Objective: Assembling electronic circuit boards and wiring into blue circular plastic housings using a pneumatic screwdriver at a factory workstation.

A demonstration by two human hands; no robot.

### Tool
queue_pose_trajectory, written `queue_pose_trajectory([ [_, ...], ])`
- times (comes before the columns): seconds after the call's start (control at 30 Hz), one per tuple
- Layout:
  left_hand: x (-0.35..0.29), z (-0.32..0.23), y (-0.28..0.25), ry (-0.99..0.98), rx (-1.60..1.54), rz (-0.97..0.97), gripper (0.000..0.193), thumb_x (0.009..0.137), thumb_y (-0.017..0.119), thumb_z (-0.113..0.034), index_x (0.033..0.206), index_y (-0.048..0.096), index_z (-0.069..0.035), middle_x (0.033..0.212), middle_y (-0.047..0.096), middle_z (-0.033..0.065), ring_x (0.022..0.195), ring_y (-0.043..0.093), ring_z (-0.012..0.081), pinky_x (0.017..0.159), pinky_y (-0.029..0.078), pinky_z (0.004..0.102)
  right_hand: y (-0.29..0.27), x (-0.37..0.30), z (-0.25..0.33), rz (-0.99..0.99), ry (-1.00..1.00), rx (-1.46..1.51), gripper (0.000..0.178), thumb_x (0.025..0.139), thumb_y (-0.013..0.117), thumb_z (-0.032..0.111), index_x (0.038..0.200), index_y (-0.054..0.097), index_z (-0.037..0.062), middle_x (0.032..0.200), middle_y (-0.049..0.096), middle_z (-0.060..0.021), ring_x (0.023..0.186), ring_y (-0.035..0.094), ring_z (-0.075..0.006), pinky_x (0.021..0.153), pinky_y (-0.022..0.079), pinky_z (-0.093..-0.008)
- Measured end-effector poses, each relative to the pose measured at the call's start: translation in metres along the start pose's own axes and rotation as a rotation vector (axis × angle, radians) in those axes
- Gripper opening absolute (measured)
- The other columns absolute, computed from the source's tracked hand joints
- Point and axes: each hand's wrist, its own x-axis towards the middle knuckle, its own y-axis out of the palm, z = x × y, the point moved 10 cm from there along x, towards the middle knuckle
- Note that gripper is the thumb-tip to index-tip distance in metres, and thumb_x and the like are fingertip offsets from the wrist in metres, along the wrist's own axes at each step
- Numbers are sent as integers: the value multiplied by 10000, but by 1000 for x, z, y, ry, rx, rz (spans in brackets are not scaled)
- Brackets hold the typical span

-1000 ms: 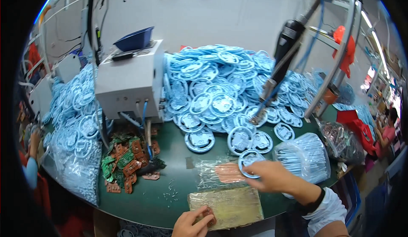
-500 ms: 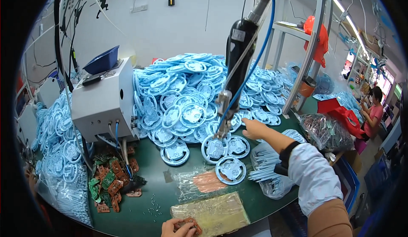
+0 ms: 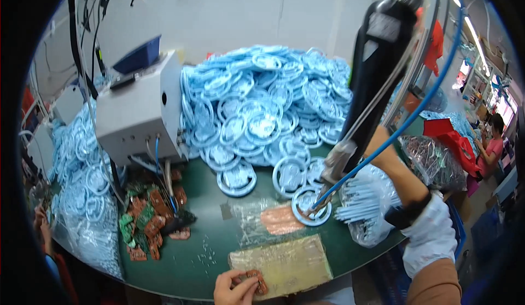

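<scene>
In my left hand (image 3: 234,288), at the near edge, a small orange-brown circuit board (image 3: 259,283) is pinched over a yellowish wrapped pad (image 3: 281,264). My right hand (image 3: 378,142) is at the black hanging power screwdriver (image 3: 377,59) and closed on it; the tool's body hides the fingers. The screwdriver leans, its metal tip above or on a light-blue plastic wheel-shaped part (image 3: 311,217). Two more such wheels, a blue wheel (image 3: 290,176) among them, lie just behind. Whether the tip touches the wheel, I cannot tell.
A tall heap of blue wheels (image 3: 257,102) fills the back. At left stand a grey machine box (image 3: 139,108) and a pile of green and orange boards (image 3: 147,217). Bagged blue sticks (image 3: 363,201) lie at right. A blue hose (image 3: 404,127) crosses the right side. A co-worker (image 3: 492,146) sits far right.
The screwdriver has come nearer and to the right with my right hand, and its tip is now over the nearest wheel. My left hand still pinches the board. The view has shifted.
</scene>
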Motion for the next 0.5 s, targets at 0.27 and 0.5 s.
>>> queue_pose_trajectory([
  [0.27,6,16,2,-68,-14,-10,258,729,739,32,971,725,-57,1028,623,105,765,600,219,670,507,308,-15,-142,107,284,51,216,295,730,678,31,1024,673,7,731,572,-63,575,565,-140,502,453,-272],
  [0.5,-3,1,-1,-122,-54,-50,248,730,770,14,962,743,-70,1056,608,97,778,582,197,669,494,298,71,-179,173,454,-107,459,281,792,753,156,1033,663,44,861,569,-96,711,601,-237,598,506,-333],
])
